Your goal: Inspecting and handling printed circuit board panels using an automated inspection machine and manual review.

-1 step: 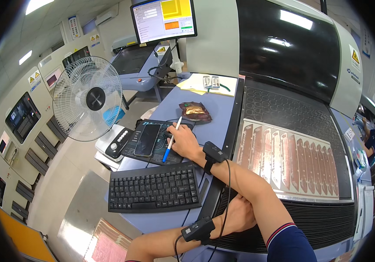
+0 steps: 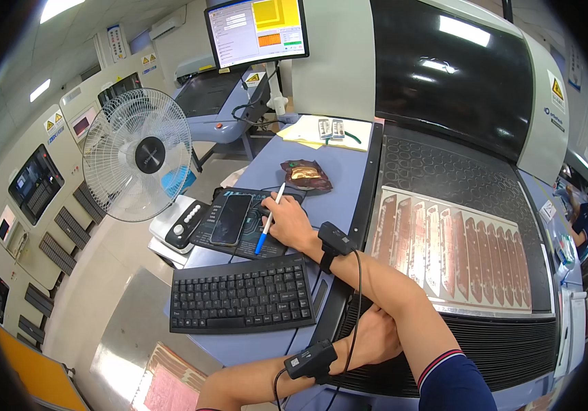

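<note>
My right hand (image 2: 288,220) rests on the dark mouse pad (image 2: 239,251), its fingers bent around a white marker pen with a blue end (image 2: 263,233). Whatever lies under that palm is hidden. A smartphone (image 2: 231,219) with a dark screen lies on the pad, left of the hand. My left hand (image 2: 374,337) is tucked against the underside of my right forearm near the elbow, and its fingers are hidden there. Both wrists wear black strapped devices with cables. Nearer to me than the pad sits a black keyboard (image 2: 242,296).
A crumpled dark package (image 2: 305,176) and yellow papers (image 2: 301,132) lie farther back. On the machine bed at right rests a copper-coloured patterned panel (image 2: 455,250). A fan (image 2: 148,155) stands left, below a monitor (image 2: 256,33). Another person (image 2: 586,219) is at far right.
</note>
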`<move>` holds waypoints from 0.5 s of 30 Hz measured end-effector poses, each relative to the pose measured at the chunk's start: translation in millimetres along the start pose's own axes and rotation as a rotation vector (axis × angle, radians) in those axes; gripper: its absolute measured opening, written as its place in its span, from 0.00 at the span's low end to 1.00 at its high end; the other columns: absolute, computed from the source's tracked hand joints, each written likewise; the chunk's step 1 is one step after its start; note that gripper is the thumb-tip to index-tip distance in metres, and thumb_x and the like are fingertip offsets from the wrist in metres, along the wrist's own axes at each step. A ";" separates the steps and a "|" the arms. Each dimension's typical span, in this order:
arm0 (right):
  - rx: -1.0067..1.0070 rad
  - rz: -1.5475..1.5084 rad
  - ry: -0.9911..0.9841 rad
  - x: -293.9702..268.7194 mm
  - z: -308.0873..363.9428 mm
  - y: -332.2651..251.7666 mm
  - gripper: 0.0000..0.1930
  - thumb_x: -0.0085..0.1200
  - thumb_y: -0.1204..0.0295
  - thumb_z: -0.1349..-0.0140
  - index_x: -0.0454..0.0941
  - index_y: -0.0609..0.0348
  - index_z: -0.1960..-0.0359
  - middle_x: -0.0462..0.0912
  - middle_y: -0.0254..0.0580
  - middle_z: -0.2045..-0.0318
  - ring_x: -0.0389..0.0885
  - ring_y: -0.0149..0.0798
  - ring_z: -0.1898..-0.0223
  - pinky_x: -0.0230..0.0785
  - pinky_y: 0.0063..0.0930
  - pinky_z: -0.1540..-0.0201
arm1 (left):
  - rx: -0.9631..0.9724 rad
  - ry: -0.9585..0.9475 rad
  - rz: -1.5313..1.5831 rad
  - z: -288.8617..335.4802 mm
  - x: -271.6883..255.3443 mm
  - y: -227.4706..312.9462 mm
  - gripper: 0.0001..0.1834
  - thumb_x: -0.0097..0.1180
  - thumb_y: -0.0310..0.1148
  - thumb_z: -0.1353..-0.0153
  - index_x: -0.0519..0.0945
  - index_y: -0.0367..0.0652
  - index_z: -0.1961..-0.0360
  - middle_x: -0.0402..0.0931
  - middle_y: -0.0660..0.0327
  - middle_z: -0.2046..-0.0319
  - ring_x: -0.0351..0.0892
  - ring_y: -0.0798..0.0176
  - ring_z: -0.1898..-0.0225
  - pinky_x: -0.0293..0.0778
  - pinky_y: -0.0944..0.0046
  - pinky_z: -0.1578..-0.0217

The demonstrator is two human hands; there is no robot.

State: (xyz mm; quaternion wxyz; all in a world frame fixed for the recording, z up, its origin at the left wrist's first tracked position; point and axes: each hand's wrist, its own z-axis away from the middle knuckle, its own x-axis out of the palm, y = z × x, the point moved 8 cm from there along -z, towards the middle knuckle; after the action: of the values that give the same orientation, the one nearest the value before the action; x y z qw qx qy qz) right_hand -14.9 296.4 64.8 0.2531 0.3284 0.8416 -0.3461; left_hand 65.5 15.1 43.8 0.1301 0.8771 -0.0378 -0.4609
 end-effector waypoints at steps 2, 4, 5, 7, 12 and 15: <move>-0.007 -0.004 0.017 -1.4 0.5 0.1 0.18 0.62 0.69 0.40 0.76 0.59 0.50 0.75 0.67 0.43 0.73 0.65 0.42 0.65 0.49 0.37 | 0.009 -0.020 0.006 -1.0 -1.8 1.5 0.18 0.58 0.34 0.48 0.81 0.36 0.57 0.80 0.49 0.55 0.76 0.48 0.48 0.65 0.51 0.39; -0.007 -0.009 0.017 -0.6 -0.4 -0.1 0.18 0.62 0.69 0.40 0.76 0.59 0.50 0.76 0.67 0.43 0.73 0.65 0.42 0.65 0.49 0.37 | 0.011 -0.019 -0.003 -0.2 -2.1 1.1 0.19 0.58 0.34 0.48 0.81 0.36 0.56 0.80 0.49 0.55 0.76 0.48 0.47 0.64 0.50 0.39; -0.007 -0.013 0.015 -0.2 -0.7 0.0 0.18 0.62 0.69 0.40 0.76 0.59 0.50 0.76 0.67 0.43 0.73 0.65 0.42 0.66 0.48 0.37 | 0.013 -0.017 -0.011 0.2 -2.2 1.1 0.19 0.58 0.34 0.48 0.81 0.36 0.56 0.80 0.49 0.54 0.75 0.48 0.47 0.64 0.50 0.39; -0.009 -0.009 0.016 0.2 -1.1 -0.1 0.18 0.62 0.69 0.40 0.76 0.59 0.50 0.76 0.67 0.43 0.73 0.65 0.42 0.66 0.48 0.37 | 0.009 -0.022 -0.005 1.5 0.4 -0.3 0.19 0.58 0.34 0.48 0.81 0.35 0.56 0.80 0.48 0.54 0.75 0.48 0.46 0.64 0.50 0.39; -0.015 -0.004 0.025 1.3 -0.4 -0.1 0.18 0.62 0.69 0.41 0.76 0.59 0.50 0.76 0.67 0.43 0.74 0.65 0.43 0.66 0.48 0.37 | -0.003 -0.026 0.015 1.5 3.3 -1.6 0.20 0.58 0.34 0.49 0.81 0.35 0.55 0.79 0.48 0.53 0.75 0.47 0.46 0.63 0.49 0.38; -0.019 0.004 0.024 1.2 -0.9 0.1 0.18 0.62 0.69 0.41 0.76 0.59 0.50 0.76 0.67 0.43 0.74 0.65 0.43 0.66 0.48 0.37 | 0.000 -0.031 0.019 1.7 3.1 -1.4 0.21 0.59 0.34 0.49 0.80 0.35 0.55 0.79 0.48 0.53 0.74 0.47 0.45 0.63 0.49 0.38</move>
State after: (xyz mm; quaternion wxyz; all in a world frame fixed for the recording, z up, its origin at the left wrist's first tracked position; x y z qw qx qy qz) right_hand -15.8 297.6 64.5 0.2468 0.3318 0.8471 -0.3338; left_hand 65.8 15.5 40.0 0.1337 0.8695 -0.0481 -0.4731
